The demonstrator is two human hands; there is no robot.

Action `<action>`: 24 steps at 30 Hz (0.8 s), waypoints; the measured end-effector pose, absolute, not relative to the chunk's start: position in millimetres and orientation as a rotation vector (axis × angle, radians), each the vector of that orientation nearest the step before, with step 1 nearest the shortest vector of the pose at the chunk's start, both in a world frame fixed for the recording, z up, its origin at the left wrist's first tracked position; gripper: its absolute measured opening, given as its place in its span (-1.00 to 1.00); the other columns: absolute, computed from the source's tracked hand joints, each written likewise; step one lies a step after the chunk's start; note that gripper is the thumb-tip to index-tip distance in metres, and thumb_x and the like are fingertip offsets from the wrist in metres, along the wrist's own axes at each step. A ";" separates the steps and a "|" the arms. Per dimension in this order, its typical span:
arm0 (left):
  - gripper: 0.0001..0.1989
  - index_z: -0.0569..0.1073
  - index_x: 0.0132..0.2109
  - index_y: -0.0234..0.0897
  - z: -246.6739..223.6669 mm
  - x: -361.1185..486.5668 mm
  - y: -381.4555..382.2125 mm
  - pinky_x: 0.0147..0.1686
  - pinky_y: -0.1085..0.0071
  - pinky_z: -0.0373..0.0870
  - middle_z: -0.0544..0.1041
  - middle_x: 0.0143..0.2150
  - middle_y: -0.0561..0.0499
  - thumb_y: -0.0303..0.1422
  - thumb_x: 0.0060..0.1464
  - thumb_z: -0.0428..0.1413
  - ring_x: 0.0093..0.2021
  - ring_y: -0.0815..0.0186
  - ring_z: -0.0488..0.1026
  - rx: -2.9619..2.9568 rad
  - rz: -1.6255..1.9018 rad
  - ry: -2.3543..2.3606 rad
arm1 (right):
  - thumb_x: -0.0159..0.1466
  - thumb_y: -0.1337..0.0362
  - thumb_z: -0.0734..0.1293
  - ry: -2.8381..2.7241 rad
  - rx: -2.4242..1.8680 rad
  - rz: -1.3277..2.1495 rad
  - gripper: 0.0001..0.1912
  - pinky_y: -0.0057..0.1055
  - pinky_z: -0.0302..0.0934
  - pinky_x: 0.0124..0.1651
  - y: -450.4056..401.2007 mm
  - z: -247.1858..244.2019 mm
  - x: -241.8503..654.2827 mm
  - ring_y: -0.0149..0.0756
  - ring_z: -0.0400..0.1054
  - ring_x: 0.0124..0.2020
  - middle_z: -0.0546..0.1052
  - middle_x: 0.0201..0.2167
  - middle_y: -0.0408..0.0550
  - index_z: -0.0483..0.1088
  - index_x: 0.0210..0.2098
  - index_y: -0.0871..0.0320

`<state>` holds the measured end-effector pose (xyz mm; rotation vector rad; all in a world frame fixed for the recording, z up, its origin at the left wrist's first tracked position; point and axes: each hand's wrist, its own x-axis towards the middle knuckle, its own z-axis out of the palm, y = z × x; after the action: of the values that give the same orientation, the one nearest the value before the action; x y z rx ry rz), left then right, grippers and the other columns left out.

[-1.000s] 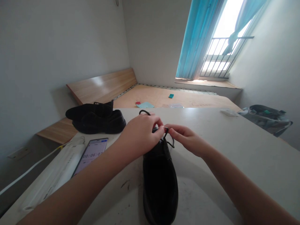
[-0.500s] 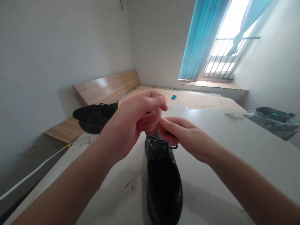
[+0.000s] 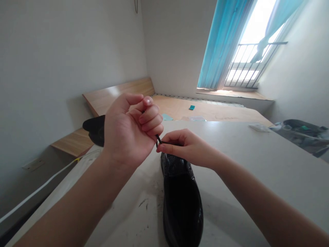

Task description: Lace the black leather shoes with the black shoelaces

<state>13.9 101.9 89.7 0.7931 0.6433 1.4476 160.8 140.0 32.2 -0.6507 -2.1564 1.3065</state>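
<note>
A shiny black shoe (image 3: pixel 177 166) stands on the white tabletop, its opening toward me and its toe partly behind my hands. My left hand (image 3: pixel 133 127) is raised to the left above the shoe, palm turned up, fingers curled shut on a black shoelace (image 3: pixel 158 138). Lower and to the right, my right hand (image 3: pixel 182 147) pinches the same dark lace between thumb and fingers, just over the front of the shoe. Part of the lace runs between the two hands; its knot or eyelets are hidden.
Behind my left wrist lies a second black shoe (image 3: pixel 95 130), mostly covered. A white cable (image 3: pixel 48 180) runs along the left. At the back are a wooden board (image 3: pixel 177 104) and a small teal item (image 3: pixel 192 107). A bin-like container (image 3: pixel 303 133) stands right.
My left hand has moved left and turned its palm up, away from my right hand. My right hand has shifted slightly left. A stretch of lace now shows between them.
</note>
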 end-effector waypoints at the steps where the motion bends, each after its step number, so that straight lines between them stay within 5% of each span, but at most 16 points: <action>1: -0.77 0.18 -0.54 -0.25 90.5 12.8 102.3 -0.72 0.51 -0.07 -0.09 -0.65 0.18 -0.38 0.07 -0.14 -0.71 0.48 -0.12 0.797 1.446 0.637 | 0.23 0.10 0.30 -2.194 -0.669 1.289 -0.71 -0.46 -0.11 -0.51 141.0 32.4 162.1 -0.49 -0.02 -0.54 0.15 -0.60 -0.26 0.39 -0.45 0.21; 5: -0.74 0.21 -0.55 -0.27 96.1 6.5 106.1 -0.71 0.50 -0.11 -0.07 -0.64 0.16 -0.41 0.07 -0.16 -0.68 0.48 -0.10 0.986 1.476 0.718 | 0.29 0.12 0.21 -2.307 -0.855 1.140 -0.70 -0.49 -0.10 -0.53 147.6 33.8 168.9 -0.49 0.00 -0.57 0.15 -0.62 -0.26 0.43 -0.39 0.19; 8: -0.78 0.33 -0.52 -0.31 98.4 -1.5 110.4 -0.64 0.53 0.05 0.10 -0.61 0.12 -0.49 0.05 -0.08 -0.61 0.48 0.08 1.263 1.616 0.897 | 0.28 0.11 0.21 -2.095 -1.136 1.077 -0.68 -0.49 -0.18 -0.59 157.3 30.0 172.3 -0.51 -0.09 -0.65 0.05 -0.67 -0.30 0.42 -0.43 0.19; 12: -0.75 0.53 -0.32 -0.31 98.3 -17.4 111.6 -0.36 0.49 0.35 0.42 -0.42 0.05 -0.55 0.00 -0.04 -0.36 0.41 0.38 1.637 1.697 1.205 | 0.26 0.12 0.22 -1.819 -1.281 0.995 -0.69 -0.47 -0.25 -0.59 177.3 15.3 176.0 -0.53 -0.17 -0.68 -0.01 -0.71 -0.33 0.40 -0.46 0.20; 16: -0.61 0.53 -0.11 -0.25 99.6 -23.8 102.6 -0.05 0.37 0.38 0.53 -0.24 0.01 -0.58 0.09 -0.14 -0.12 0.33 0.46 1.951 1.651 1.322 | 0.25 0.06 0.20 -1.701 -1.282 1.044 -0.66 -0.49 -0.21 -0.60 195.8 -5.0 180.3 -0.52 -0.09 -0.68 0.10 -0.70 -0.30 0.38 -0.44 0.20; 19: -0.63 0.36 0.11 -0.18 99.9 -16.7 94.3 -0.19 0.43 0.43 0.51 -0.23 0.02 -0.47 0.21 -0.11 -0.25 0.37 0.47 2.046 1.671 1.195 | 0.23 0.00 0.19 -1.681 -1.255 1.132 -0.64 -0.51 -0.21 -0.63 201.3 -17.5 179.6 -0.53 -0.07 -0.69 0.14 -0.70 -0.29 0.35 -0.44 0.18; 24: -0.38 -0.20 0.36 0.02 95.1 -4.7 85.9 -0.29 0.45 0.40 0.17 0.26 0.09 -0.33 0.23 -0.13 -0.20 0.36 0.46 2.229 1.742 1.238 | 0.22 0.01 0.18 -1.739 -1.226 1.158 -0.62 -0.52 -0.18 -0.62 200.0 -27.4 172.0 -0.53 -0.03 -0.70 0.21 -0.73 -0.26 0.33 -0.48 0.19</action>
<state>-4.7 85.9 95.1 2.2288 1.2384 1.7420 172.0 200.0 -27.4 -1.2261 -1.7387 1.1584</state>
